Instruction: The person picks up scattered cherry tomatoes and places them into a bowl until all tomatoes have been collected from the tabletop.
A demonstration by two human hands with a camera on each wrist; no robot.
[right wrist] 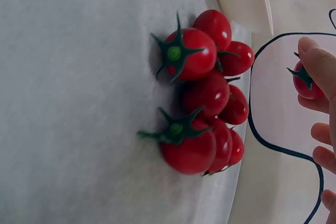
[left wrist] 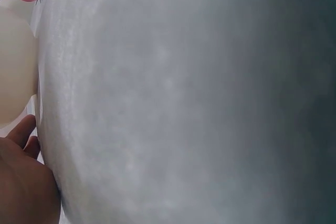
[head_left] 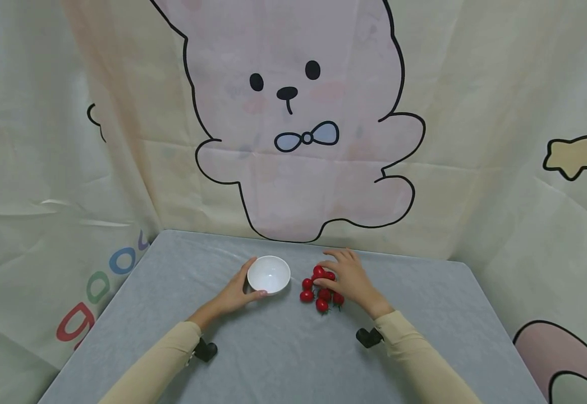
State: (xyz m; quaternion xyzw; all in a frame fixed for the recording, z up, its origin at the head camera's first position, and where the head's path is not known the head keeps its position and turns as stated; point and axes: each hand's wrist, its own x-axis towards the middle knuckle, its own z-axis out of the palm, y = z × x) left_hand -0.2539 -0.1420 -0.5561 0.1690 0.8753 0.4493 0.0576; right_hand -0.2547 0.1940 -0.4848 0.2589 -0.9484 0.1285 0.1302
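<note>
A small white bowl (head_left: 269,274) stands on the grey-covered table. My left hand (head_left: 234,293) grips its left side, thumb at the near rim and fingers round the far side. To the right lies a cluster of several red cherry tomatoes (head_left: 322,306) with green stems, seen close up in the right wrist view. Over this cluster, my right hand (head_left: 350,276) pinches one cherry tomato (right wrist: 307,84) between thumb and index finger. It is raised above the others, and the remaining fingers are spread. In the left wrist view the bowl (left wrist: 16,66) shows only at the edge.
A grey cloth covers the table (head_left: 283,359), whose far edge meets a hanging backdrop (head_left: 293,191) printed with a cartoon bear. Curtains (head_left: 541,241) hang at both sides. Small black devices (head_left: 369,337) sit at both wrists.
</note>
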